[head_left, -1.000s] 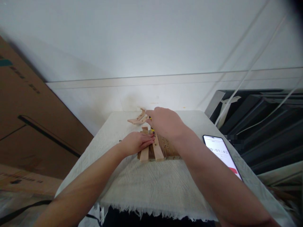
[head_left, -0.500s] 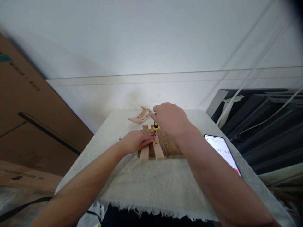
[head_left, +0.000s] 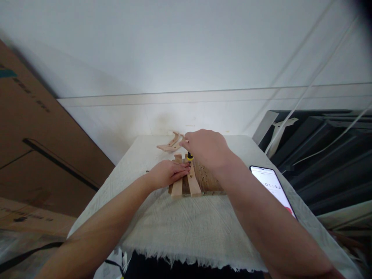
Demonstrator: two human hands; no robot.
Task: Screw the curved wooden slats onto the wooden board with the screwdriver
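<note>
My right hand is closed around a screwdriver with a black and yellow handle. The tool points down, nearly upright, at a pale wooden strip with holes in it. My left hand lies across a second pale strip, its fingers stretched out and the tips beside the screwdriver's tip. Any small screw there is too small to make out. Both strips rest on a brown wooden board with many small holes, on the cloth-covered table.
Behind the board lie loose curved wooden pieces with holes. A phone showing a timer is on the right of the cream cloth. A white wall stands behind, a large cardboard box at left, dark panels at right.
My right hand and the screwdriver have shifted slightly left and down, and the hand has turned a little. My left hand and the wooden strips stay in place.
</note>
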